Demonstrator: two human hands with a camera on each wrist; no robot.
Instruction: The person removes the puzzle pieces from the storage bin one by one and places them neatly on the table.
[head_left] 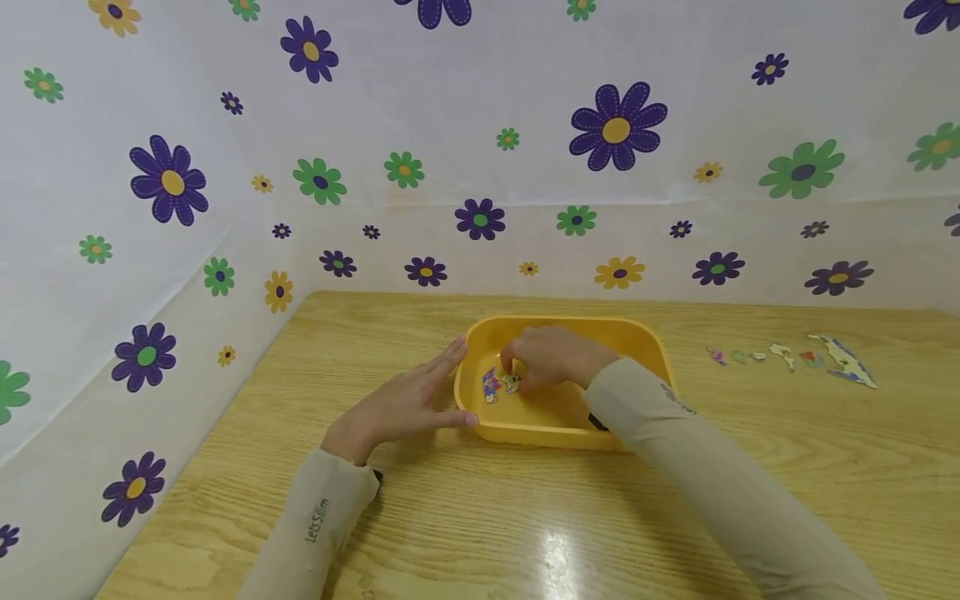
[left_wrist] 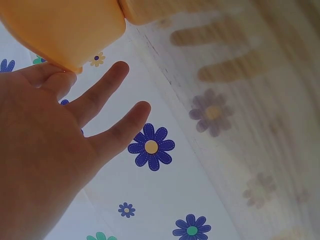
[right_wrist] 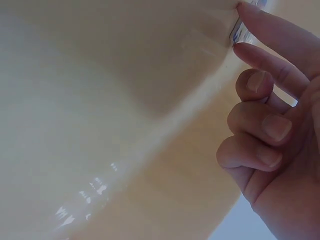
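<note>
A shallow yellow plastic tub stands on the wooden table. My left hand is at its left end, spread fingers touching the rim and the thumb at the near corner. The left wrist view shows the same hand against the tub wall. My right hand reaches inside and pinches a small flat cream piece of irregular outline between thumb and index. In the right wrist view, the other fingers are curled in. A blue, pink and cream flat piece lies beside it on the tub floor.
Right of the tub, several small flat irregular pieces lie in a row, including a pink one, a red one and a larger cream-and-blue one. A flower-printed sheet hangs behind and to the left of the table.
</note>
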